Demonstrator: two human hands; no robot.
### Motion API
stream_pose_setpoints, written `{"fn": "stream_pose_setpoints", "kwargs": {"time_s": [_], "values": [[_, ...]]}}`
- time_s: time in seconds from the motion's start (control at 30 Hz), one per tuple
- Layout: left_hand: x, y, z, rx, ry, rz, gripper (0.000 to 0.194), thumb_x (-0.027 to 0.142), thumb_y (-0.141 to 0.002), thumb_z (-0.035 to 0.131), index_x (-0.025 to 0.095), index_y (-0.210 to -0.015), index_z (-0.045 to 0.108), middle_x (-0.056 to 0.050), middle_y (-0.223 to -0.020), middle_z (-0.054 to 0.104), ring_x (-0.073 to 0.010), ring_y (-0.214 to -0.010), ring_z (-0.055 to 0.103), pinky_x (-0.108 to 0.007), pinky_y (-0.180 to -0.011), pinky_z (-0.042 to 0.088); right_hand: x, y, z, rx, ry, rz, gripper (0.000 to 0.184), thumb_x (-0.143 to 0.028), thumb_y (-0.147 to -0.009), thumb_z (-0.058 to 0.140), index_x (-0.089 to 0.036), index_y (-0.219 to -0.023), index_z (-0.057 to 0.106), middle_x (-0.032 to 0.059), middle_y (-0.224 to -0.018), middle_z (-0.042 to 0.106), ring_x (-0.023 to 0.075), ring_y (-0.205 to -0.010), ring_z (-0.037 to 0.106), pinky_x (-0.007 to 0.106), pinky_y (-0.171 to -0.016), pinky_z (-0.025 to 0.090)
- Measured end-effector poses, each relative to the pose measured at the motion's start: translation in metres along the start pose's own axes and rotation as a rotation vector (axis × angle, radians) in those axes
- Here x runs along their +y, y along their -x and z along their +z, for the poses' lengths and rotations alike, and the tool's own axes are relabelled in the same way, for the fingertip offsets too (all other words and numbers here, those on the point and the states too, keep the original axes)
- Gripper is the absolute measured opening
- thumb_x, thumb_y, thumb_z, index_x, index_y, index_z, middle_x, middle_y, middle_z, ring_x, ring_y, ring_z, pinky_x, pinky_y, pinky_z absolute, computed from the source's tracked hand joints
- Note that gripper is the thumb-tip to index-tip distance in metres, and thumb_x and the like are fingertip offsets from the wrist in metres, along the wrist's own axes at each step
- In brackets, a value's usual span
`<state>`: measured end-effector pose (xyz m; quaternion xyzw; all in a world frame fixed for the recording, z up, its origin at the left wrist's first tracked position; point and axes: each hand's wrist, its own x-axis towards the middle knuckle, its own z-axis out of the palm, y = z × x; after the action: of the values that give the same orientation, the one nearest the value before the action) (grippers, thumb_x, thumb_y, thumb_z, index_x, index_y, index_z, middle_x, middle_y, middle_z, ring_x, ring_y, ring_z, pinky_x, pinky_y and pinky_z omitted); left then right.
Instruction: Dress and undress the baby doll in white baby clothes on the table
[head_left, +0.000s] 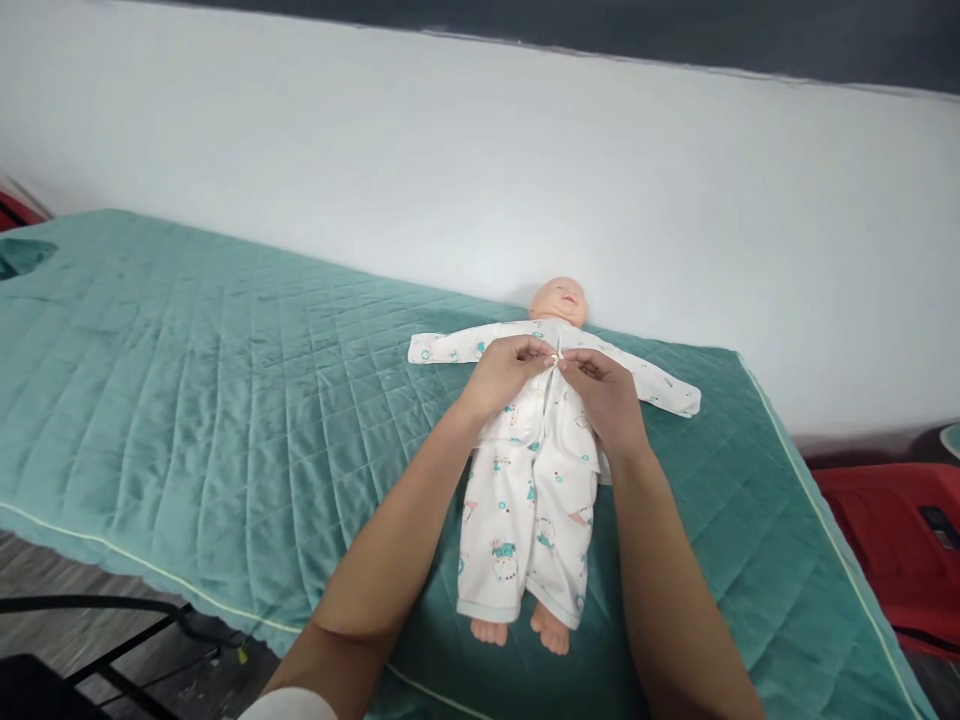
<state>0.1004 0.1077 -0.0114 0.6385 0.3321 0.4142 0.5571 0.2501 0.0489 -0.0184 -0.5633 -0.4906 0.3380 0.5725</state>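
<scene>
A baby doll [559, 300] lies on its back with its arms spread, its head close to the wall. It wears a white printed pajama top [459, 343] and matching pajama pants [499, 540]; its bare feet [550, 630] stick out at the cuffs. Over the doll's chest, my left hand [511, 372] pinches one front edge of the top. Opposite it, my right hand [604, 392] pinches the other edge, fingertips almost touching the left ones. A small yellowish fastener [556, 358] shows between them; whether it is fastened I cannot tell.
A green quilted cover [225, 400] with folds is spread under the doll, against a white wall [375, 150]. Red plastic chairs [885, 540] stand beyond the right edge. A black metal frame [112, 640] is at lower left.
</scene>
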Motion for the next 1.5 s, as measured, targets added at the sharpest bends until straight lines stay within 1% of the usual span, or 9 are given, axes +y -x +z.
{"fn": "stream_pose_setpoints", "kwargs": {"time_s": [0.2, 0.4, 0.67, 0.83, 1.07, 1.2, 1.37, 1.47, 1.5], "values": [[-0.001, 0.000, 0.001, 0.060, 0.038, -0.028, 0.012, 0.026, -0.072, 0.072, 0.015, -0.076, 0.071, -0.003, -0.081, 0.071, -0.0129, -0.076, 0.061, -0.026, -0.076, 0.046, -0.002, 0.002, -0.001, -0.070, 0.044, 0.022, 0.025, -0.038, -0.075, 0.072, -0.021, -0.092, 0.069, 0.0022, -0.085, 0.068, 0.0153, -0.076, 0.060, 0.029, -0.073, 0.048], [-0.006, -0.002, 0.004, 0.144, -0.087, -0.017, 0.008, 0.023, -0.072, 0.070, 0.016, -0.074, 0.071, -0.004, -0.079, 0.072, -0.0139, -0.073, 0.063, -0.026, -0.072, 0.047, 0.000, 0.001, 0.002, -0.049, 0.151, 0.009, 0.024, -0.035, -0.075, 0.071, -0.020, -0.093, 0.067, 0.0013, -0.084, 0.066, 0.0139, -0.071, 0.057, 0.029, -0.071, 0.047], [0.000, 0.002, 0.008, 0.099, -0.210, 0.034, 0.011, 0.026, -0.079, 0.064, 0.019, -0.083, 0.073, -0.003, -0.085, 0.074, -0.0164, -0.082, 0.067, -0.027, -0.076, 0.049, -0.003, 0.004, 0.008, -0.006, 0.355, -0.059, 0.020, -0.026, -0.077, 0.062, -0.021, -0.096, 0.062, -0.0017, -0.076, 0.065, 0.0139, -0.066, 0.056, 0.030, -0.070, 0.045], [-0.003, 0.002, 0.016, 0.176, -0.267, 0.021, 0.017, 0.011, -0.073, 0.059, 0.020, -0.085, 0.068, -0.001, -0.081, 0.072, -0.0150, -0.079, 0.066, -0.026, -0.073, 0.047, -0.004, 0.004, 0.009, -0.010, 0.407, -0.081, 0.019, -0.027, -0.079, 0.059, -0.023, -0.097, 0.061, -0.0017, -0.075, 0.065, 0.0149, -0.066, 0.057, 0.030, -0.070, 0.045], [0.000, 0.003, 0.008, 0.079, -0.116, -0.038, 0.031, 0.013, -0.073, 0.058, 0.020, -0.103, 0.057, 0.003, -0.075, 0.067, -0.0110, -0.062, 0.057, -0.023, -0.059, 0.041, -0.012, 0.008, 0.008, -0.048, 0.551, -0.018, 0.030, -0.026, -0.079, 0.059, -0.025, -0.108, 0.058, -0.0023, -0.080, 0.068, 0.0173, -0.075, 0.061, 0.031, -0.071, 0.042], [0.002, 0.004, 0.006, 0.073, -0.211, -0.033, 0.026, 0.011, -0.073, 0.058, 0.018, -0.098, 0.060, 0.002, -0.075, 0.064, -0.0106, -0.066, 0.057, -0.022, -0.063, 0.043, -0.020, 0.013, 0.007, -0.083, 0.720, -0.003, 0.030, -0.028, -0.083, 0.056, -0.025, -0.113, 0.054, -0.0021, -0.082, 0.067, 0.0182, -0.078, 0.061, 0.030, -0.067, 0.038], [0.003, 0.004, 0.005, 0.089, -0.285, 0.006, 0.019, 0.012, -0.073, 0.060, 0.017, -0.091, 0.063, 0.002, -0.076, 0.060, -0.0107, -0.069, 0.055, -0.023, -0.068, 0.043, -0.029, 0.027, 0.010, -0.098, 0.978, -0.074, 0.026, -0.032, -0.086, 0.056, -0.020, -0.110, 0.053, 0.0077, -0.104, 0.064, 0.0242, -0.093, 0.059, 0.030, -0.066, 0.035], [0.007, 0.011, 0.000, 0.010, -0.314, 0.042, 0.007, 0.017, -0.078, 0.059, 0.016, -0.083, 0.064, 0.000, -0.078, 0.062, -0.0116, -0.072, 0.055, -0.024, -0.068, 0.042, -0.034, 0.039, 0.012, -0.095, 1.087, -0.045, 0.018, -0.030, -0.087, 0.055, -0.019, -0.101, 0.052, 0.0107, -0.104, 0.062, 0.0261, -0.093, 0.058, 0.031, -0.065, 0.033], [0.008, 0.015, -0.002, -0.025, -0.326, 0.050, 0.008, 0.020, -0.081, 0.057, 0.016, -0.080, 0.064, 0.000, -0.077, 0.063, -0.0119, -0.072, 0.055, -0.024, -0.068, 0.042, -0.035, 0.043, 0.013, -0.086, 1.109, -0.035, 0.015, -0.028, -0.088, 0.053, -0.018, -0.099, 0.052, 0.0109, -0.102, 0.062, 0.0256, -0.091, 0.058, 0.031, -0.065, 0.033]]}}
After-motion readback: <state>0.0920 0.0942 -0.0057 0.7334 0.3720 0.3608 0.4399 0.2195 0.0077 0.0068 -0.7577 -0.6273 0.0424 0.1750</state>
